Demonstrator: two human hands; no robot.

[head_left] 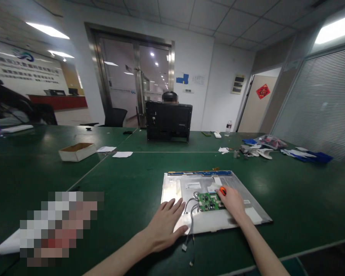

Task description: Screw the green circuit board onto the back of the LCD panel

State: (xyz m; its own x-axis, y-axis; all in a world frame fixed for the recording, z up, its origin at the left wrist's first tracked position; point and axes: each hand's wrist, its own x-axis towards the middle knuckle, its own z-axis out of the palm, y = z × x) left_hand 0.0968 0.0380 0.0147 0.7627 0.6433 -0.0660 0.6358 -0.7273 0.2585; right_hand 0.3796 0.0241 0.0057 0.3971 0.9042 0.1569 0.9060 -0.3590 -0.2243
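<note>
A silver LCD panel (pixel 172 187) lies back side up on the green table in front of me. Fixed to its middle is a green circuit board (pixel 208 203), from which grey cables (pixel 191 222) with loose plugs run over the panel's near edge. My left hand (pixel 169 224) rests flat on the panel's left part, fingers stretched out and holding nothing. Over the board's right end, my right hand (pixel 232 203) is closed around what looks like a screwdriver (pixel 223 191) with an orange handle; its tip is hidden. A white flat cable (pixel 217 181) runs toward the blue strip board (pixel 201 173) along the far edge.
Across the green table (pixel 126 195), a black monitor (pixel 169 122) stands before a seated person. An open white box (pixel 77 152) and papers (pixel 122 154) lie left. Bags and scraps (pixel 271 142) lie far right, near a bottle (pixel 228 128). A blurred-out area covers the lower left.
</note>
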